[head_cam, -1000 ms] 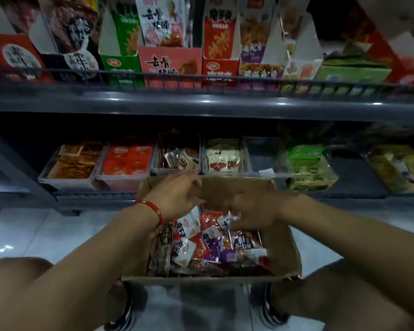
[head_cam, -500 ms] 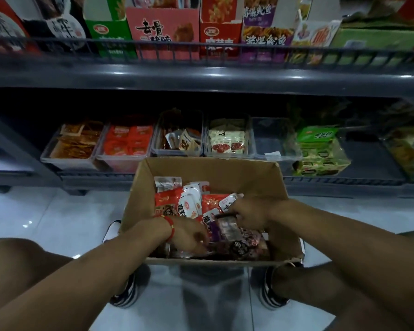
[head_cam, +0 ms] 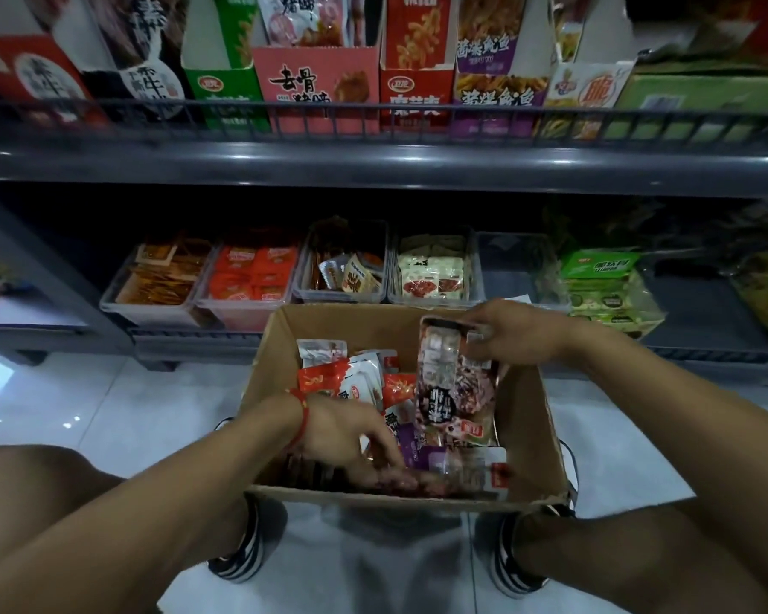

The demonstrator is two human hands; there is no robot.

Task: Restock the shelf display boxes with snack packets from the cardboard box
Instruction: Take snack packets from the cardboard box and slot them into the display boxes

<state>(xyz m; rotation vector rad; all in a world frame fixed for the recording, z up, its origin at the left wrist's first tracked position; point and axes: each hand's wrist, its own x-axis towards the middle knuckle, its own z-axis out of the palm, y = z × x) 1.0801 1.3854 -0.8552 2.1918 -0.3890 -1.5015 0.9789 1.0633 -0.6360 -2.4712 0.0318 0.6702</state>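
I crouch over the cardboard box, which sits on the white floor tiles between my shoes, just in front of the lower shelf. My right hand is raised above the far right part of the box and pinches the top edge of a long clear snack packet with dark lettering, so that it hangs down upright over the heap inside the box. My left hand, a red cord bracelet on its wrist, reaches down into the near side of the box, fingers spread and bent among the loose packets; motion blur at the fingertips keeps me from telling whether they hold anything.

The box is about half full of mixed red, white and purple packets. Straight behind the box, on the lower shelf, stands a row of clear display bins: the one behind the box's left corner holds red packets, the next a few tan and white ones, the next cream packets, and the bin behind the box's right corner looks almost bare. Further right of the box lies a green carton. Above the box, an upper shelf with a wire rail carries upright printed display cartons.
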